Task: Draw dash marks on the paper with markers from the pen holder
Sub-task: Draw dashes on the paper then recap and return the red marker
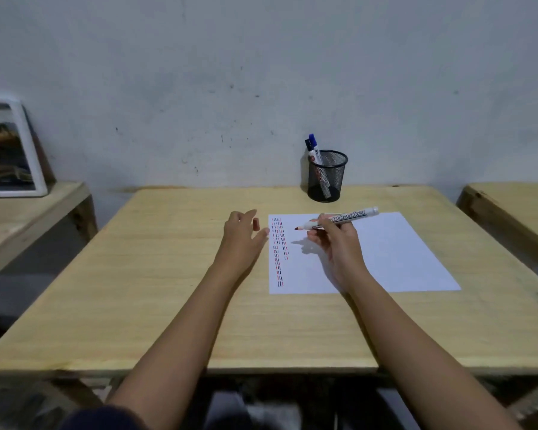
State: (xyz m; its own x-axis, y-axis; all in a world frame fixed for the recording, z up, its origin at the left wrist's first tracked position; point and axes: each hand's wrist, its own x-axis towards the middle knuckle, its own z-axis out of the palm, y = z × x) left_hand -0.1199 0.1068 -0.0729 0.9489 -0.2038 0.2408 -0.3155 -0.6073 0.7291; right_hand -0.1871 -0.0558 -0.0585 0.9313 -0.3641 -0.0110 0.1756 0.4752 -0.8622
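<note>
The right hand [336, 240] clamps a red marker [339, 219] above the paper [385, 259], tip aimed toward the dash columns [278, 249], seemingly ready for another row. Left of the paper, the left hand [243, 234] hovers with its grip apart beside the red cap [256, 224].

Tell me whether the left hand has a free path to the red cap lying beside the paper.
Probably yes. The left hand is open and empty, and the red cap lies on bare table just by its fingers, with nothing between them.
</note>
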